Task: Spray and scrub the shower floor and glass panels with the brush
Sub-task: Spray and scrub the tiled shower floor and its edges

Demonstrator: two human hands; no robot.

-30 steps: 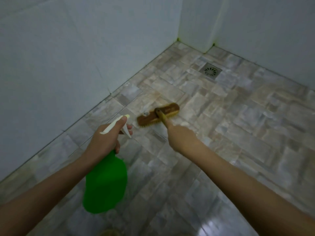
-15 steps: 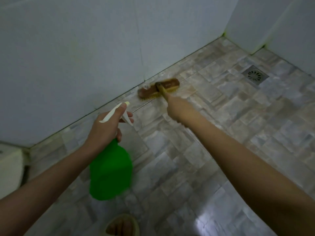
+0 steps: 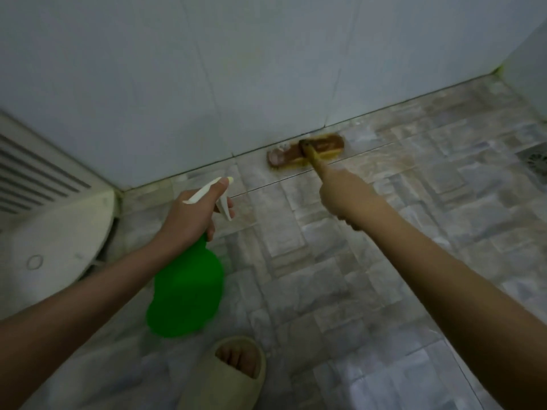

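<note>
Brush, brown with yellow bristles, lies head-down on the stone-patterned shower floor, touching the foot of the far white wall. Right hand is closed around its yellow handle. Left hand grips the neck of a green spray bottle, one finger on the white trigger. A foot in a beige slipper stands near.
</note>
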